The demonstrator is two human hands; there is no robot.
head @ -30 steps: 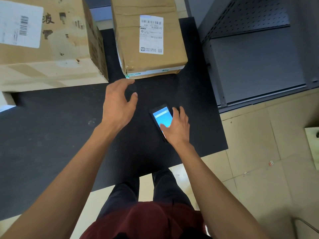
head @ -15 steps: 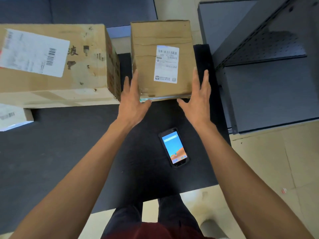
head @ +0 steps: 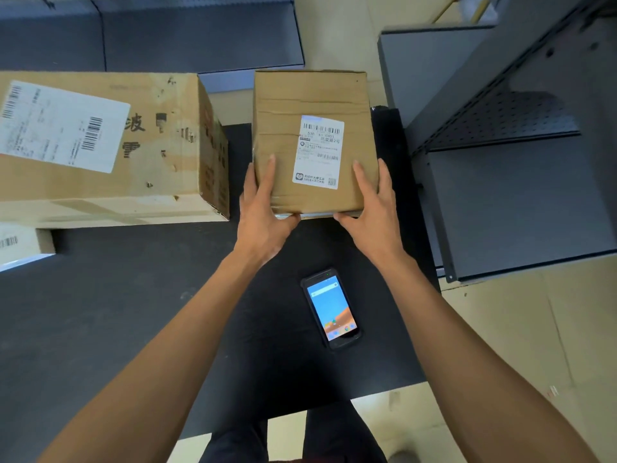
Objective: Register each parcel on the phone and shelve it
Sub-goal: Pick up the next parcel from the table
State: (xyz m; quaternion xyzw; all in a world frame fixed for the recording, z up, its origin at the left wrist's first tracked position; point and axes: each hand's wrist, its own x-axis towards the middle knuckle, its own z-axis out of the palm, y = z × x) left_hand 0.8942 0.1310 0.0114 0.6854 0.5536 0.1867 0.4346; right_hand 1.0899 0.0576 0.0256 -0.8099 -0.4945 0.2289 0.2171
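Holding the box [head: 310,142] at 12 o'clock with left hand [head: 263,208] and right hand [head: 374,205] gripping its near corners, lift evenly, clear of the phone [head: 330,309].

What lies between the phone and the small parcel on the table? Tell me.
In the head view, only bare black table lies between the phone and the small parcel, flanked by the left hand and right hand holding it.
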